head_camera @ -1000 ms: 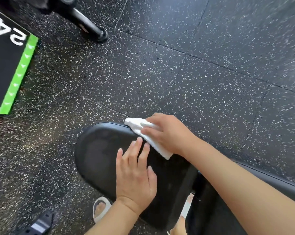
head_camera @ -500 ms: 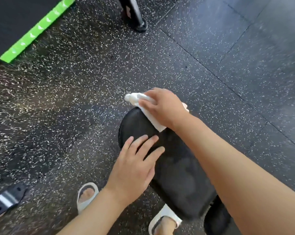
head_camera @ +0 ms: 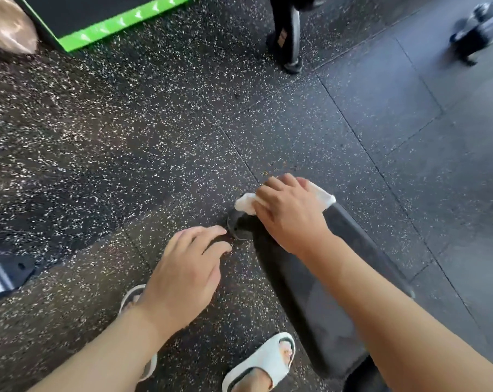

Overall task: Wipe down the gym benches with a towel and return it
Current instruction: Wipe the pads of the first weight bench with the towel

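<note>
The right hand (head_camera: 292, 215) presses a crumpled white towel (head_camera: 246, 203) over the far end of the black padded bench surface (head_camera: 319, 292). The left hand (head_camera: 183, 274) hovers empty, fingers relaxed, beside it. Best to drag firmly along the edges, overlapping strokes.

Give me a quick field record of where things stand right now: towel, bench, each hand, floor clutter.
towel: white towel, pressed on the far end of the bench pad
bench pad: black bench pad, runs from near right to the towel
right hand: right hand on top of the towel, fingers over it
left hand: left hand off the pad, holds nothing, fingers relaxed
floor: green-edged black box far left
</note>
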Demonstrator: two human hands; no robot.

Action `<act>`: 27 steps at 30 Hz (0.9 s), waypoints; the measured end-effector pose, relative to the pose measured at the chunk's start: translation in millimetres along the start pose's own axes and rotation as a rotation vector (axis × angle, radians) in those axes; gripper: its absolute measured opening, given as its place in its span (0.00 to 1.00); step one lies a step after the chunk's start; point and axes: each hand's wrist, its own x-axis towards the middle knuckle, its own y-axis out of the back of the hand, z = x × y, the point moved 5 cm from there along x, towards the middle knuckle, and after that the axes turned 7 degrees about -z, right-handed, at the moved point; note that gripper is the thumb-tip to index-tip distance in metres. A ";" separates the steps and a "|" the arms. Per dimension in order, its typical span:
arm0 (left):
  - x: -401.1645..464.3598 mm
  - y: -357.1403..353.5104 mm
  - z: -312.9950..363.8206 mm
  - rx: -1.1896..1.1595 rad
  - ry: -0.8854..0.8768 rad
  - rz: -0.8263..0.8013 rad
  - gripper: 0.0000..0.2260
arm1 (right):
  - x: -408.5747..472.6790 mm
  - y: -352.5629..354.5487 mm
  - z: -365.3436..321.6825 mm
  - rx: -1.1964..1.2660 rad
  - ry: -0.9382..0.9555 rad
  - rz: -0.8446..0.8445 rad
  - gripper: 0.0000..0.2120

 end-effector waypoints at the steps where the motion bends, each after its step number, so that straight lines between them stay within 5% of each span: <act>1: -0.6 2.3 -1.2 -0.011 0.006 0.008 0.12 | -5.9 -3.0 -12.0 -0.005 0.060 0.001 0.12; 10: 6.8 14.6 -1.3 -0.054 0.045 0.046 0.11 | -65.8 -39.3 -55.6 -0.120 0.338 0.027 0.06; 12: 9.7 14.1 4.1 -0.047 0.024 0.051 0.12 | -55.4 -26.6 -34.5 -0.057 0.242 0.130 0.06; 17: 22.0 11.4 19.3 -0.016 0.003 0.034 0.12 | -20.0 10.2 44.7 0.187 -0.335 0.389 0.13; 23: 56.7 14.5 59.8 0.003 -0.053 0.020 0.12 | -106.1 -24.4 19.3 0.244 -0.187 0.499 0.06; 27: 89.6 9.5 93.6 0.053 -0.186 -0.009 0.13 | -183.8 -57.3 28.0 0.222 -0.121 0.467 0.12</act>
